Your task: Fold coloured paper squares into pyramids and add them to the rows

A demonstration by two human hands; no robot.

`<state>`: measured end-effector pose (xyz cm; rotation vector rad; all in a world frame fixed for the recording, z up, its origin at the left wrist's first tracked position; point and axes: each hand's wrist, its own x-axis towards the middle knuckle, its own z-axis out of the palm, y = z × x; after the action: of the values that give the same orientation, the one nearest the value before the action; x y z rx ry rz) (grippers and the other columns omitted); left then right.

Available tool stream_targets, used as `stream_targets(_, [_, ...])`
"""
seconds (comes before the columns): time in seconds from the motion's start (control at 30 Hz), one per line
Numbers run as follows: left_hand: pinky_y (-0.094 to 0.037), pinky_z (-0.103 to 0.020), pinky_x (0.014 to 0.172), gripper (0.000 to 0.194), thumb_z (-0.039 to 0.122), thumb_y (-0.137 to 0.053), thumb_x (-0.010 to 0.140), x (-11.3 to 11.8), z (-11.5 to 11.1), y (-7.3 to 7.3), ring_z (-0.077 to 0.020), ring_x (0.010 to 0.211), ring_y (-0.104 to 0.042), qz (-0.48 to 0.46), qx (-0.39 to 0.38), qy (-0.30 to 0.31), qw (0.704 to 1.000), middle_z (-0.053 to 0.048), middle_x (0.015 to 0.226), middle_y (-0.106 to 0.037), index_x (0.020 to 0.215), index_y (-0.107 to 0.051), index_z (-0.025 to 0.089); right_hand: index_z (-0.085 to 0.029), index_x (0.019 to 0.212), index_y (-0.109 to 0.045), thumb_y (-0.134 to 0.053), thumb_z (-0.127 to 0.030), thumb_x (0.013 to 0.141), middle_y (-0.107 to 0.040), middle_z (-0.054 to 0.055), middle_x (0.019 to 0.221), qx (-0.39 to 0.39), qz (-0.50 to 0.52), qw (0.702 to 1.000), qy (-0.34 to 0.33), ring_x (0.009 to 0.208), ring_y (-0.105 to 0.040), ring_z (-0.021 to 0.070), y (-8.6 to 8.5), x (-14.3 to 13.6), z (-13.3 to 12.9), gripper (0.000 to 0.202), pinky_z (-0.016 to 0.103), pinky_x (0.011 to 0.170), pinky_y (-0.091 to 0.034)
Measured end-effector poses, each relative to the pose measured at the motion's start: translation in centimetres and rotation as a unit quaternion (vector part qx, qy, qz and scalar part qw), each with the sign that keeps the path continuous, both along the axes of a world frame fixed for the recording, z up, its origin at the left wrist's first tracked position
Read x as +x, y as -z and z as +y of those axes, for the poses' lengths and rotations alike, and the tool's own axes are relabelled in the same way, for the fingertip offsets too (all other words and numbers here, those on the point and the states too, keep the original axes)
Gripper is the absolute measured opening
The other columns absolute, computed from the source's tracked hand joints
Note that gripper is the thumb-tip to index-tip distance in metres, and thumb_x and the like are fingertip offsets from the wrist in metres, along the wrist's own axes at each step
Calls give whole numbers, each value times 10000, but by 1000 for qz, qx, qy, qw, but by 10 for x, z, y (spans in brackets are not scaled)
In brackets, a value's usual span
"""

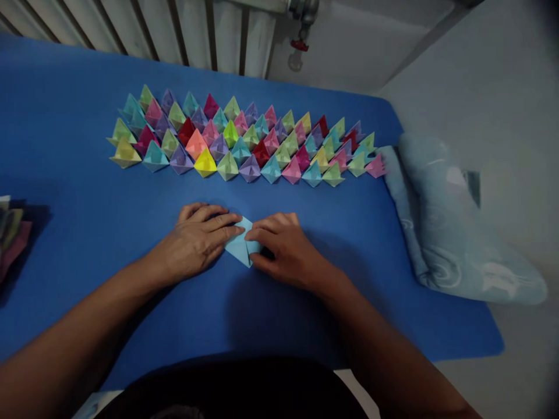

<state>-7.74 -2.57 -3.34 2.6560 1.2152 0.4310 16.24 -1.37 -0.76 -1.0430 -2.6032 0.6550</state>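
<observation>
In the head view, our two hands meet over a light-blue folded paper on the blue table. Our left hand lies flat, its fingers extended and slightly apart, with the tips on the paper's left side. Our right hand curls over the paper's right side, thumb and forefinger near its creased flap; we cannot tell whether they pinch it. The paper sits between our hands, one corner pointing towards us.

Beyond both hands, we see rows of small folded paper boats in pink, purple, green, yellow, red and blue. Farther off stands a white radiator, with a red valve handle near its right end. Well to the left of our left hand are some coloured papers, blurred; well to the right of our right hand rests a folded pale-blue blanket.
</observation>
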Motion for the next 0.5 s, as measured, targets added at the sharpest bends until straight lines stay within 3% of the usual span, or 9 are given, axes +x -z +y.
stream_targets(0.23, [-342, -479, 1025, 334, 272, -443, 982, 0, 2, 2, -289, 1231, -517, -13, 7, 1, 1000, -46, 1343, -652, 1236, -659, 279, -247, 1072, -666, -641, -261, 860, -695, 37, 1070, 16, -7, 1000, -1, 983, -533, 228, 2, -2, -1, 214, 394, 848, -282])
stream_targets(0.5, [-394, -445, 918, 230, 254, -499, 979, -1, 3, 3, -271, 1093, -558, -79, 67, 9, 995, -53, 1157, -724, 1008, -727, 245, -262, 1044, -706, -601, -251, 922, -699, 29, 1009, 55, -14, 998, 18, 930, -516, 210, 10, -8, -2, 162, 388, 815, -266])
